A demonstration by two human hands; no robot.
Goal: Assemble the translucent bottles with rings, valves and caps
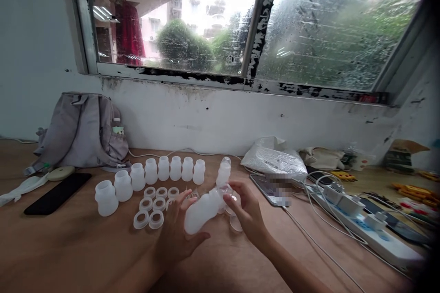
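Observation:
A frosted white baby bottle [201, 213] is tilted between my hands, its top pointing up to the right. My left hand [175, 229] curves round the bottle's base, with the thumb below it. My right hand [248, 213] pinches the clear cap [225, 189] at the bottle's top between thumb and fingers. Just behind stands another capped bottle [223, 171], upright. Left of my hands, several white collar rings [159, 203] lie in rows, partly hidden by my left fingers. Under my right hand, a clear cap [236, 223] rests on the table.
Several open bottles [138, 177] stand in a curved row at the back left. A grey backpack [80, 132] and a black phone [57, 194] are further left. To the right lie a cabled phone [270, 190], a silvery bag [275, 158] and a power strip [385, 242] with plugs.

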